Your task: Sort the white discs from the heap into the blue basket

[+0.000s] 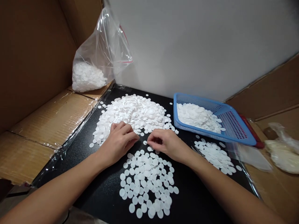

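Note:
My left hand [121,141] is curled, thumb and fingertips drawn together at the near edge of a big heap of white round discs [133,112]; whatever it may hold is hidden. Opposite it, my right hand [165,143] has its fingers closed in a pinch. A single white disc [145,142] touches or lies just beside its fingertips; I cannot tell which. Closer to me, between my forearms, a looser spread of white discs [147,180] covers part of the black tabletop [102,193].
A blue plastic basket [243,133] holding more discs stands at right, with a small disc pile [216,155] in front. At back left a clear bag [88,76] of discs rests on cardboard [49,124]. Another plastic bag [283,155] lies far right. A pale wall [198,46] rises behind.

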Demonstrator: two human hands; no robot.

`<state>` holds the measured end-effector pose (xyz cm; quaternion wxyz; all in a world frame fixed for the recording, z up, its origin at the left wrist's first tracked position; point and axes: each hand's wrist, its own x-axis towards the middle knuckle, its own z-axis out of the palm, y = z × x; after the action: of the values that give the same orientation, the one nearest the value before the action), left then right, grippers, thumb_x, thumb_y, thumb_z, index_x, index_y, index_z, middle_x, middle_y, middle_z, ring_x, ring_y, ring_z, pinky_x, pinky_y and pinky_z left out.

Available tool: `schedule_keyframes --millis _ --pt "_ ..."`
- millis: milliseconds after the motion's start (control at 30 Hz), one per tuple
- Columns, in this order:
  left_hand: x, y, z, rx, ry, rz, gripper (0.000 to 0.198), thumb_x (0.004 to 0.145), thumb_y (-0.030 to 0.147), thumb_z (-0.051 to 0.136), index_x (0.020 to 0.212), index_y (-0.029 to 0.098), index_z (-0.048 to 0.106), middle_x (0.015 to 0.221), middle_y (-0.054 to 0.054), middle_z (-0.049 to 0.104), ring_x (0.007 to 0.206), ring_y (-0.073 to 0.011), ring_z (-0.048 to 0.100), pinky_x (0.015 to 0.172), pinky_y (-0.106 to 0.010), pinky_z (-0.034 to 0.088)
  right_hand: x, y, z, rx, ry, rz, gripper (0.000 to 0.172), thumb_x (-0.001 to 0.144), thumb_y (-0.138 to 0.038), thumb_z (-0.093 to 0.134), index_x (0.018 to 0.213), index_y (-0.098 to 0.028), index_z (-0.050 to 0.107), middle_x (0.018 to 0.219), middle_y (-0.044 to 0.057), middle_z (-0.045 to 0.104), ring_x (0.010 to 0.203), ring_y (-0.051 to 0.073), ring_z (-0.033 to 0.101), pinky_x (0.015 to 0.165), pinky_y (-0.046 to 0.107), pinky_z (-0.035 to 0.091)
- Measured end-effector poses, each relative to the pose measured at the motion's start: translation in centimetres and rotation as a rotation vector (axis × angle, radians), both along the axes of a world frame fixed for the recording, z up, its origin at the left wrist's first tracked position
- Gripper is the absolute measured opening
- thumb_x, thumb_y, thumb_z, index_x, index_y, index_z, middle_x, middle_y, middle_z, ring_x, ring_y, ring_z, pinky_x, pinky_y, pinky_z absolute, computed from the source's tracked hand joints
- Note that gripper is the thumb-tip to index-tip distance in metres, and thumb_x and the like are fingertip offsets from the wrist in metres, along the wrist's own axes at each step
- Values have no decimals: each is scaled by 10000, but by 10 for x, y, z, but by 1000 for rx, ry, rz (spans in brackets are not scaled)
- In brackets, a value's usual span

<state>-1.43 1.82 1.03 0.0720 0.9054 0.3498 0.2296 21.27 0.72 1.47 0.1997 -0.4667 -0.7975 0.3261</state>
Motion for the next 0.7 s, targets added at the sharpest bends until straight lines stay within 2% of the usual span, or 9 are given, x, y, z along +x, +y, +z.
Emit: schedule_keyframes --millis 133,333,567,633,700 --pt "1 0 -2 -6 45 24 92 943 170 584 906 206 660 864 -26 589 860 -192 467 750 -341 272 7 -1 9 -20 -51 61 109 890 -157 615 818 -216 672 851 18 650 784 160 610 700 282 462" --pt "-1 2 -6 -4 91 81 107 872 136 674 941 217 659 902 -24 602 879 -212 473 756 -346 270 8 -3 8 -127 -147 64 93 848 -163 671 789 -219 625 795 -6 630 676 139 558 578 251 406" --pt "2 5 -9 50 118 120 123 852 183 725 931 205 633 907 -23 624 886 -217 488 764 -358 262 6 -10 10 -222 -132 -3 124 871 -239 641 764 -208 587 722 -8 624 589 123 534 494 224 369" --pt "5 5 -9 75 130 118 59 886 185 681 888 193 623 889 -31 623 879 -218 485 767 -367 266 6 -10 11 -204 -151 3 117 872 -189 608 763 -211 574 700 -16 612 573 121 523 489 225 360" --pt "7 5 -9 96 143 107 74 925 181 618 851 187 611 873 -38 620 865 -215 476 767 -372 271 6 -9 12 -106 -176 6 143 853 -106 566 757 -211 557 718 -11 606 594 126 519 514 236 368"
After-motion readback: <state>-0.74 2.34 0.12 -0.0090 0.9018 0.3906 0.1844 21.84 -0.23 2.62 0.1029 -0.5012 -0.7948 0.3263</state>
